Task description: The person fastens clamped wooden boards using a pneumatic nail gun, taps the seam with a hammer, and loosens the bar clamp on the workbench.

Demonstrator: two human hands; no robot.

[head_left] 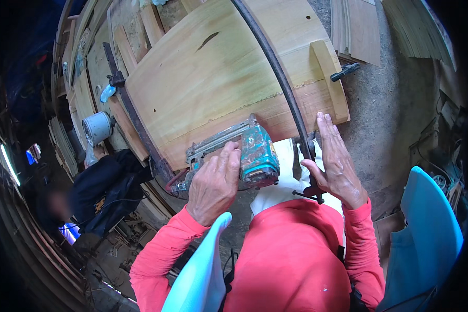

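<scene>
My left hand [214, 179] is wrapped round the handle of a worn teal nail gun [260, 154], whose metal magazine lies along the near edge of a wide, curved wooden panel [203, 86]. A hose fitting shows beside my wrist. My right hand [339, 169] is open, fingers stretched out together, at the panel's near right corner. Its thumb reaches to the lower end of a long dark bar clamp [278, 73], which crosses over the panel. Whether the palm presses on the clamp or the wood cannot be told. A wooden strip [327, 75] stands along the panel's right end.
Another clamp [132, 112] spans the panel's left side. Beyond it are a pale can [98, 127] and a person in dark clothing [112, 177]. Thin wooden sheets [354, 31] are stacked at the far right, and a black clamp handle [345, 72] juts past the panel.
</scene>
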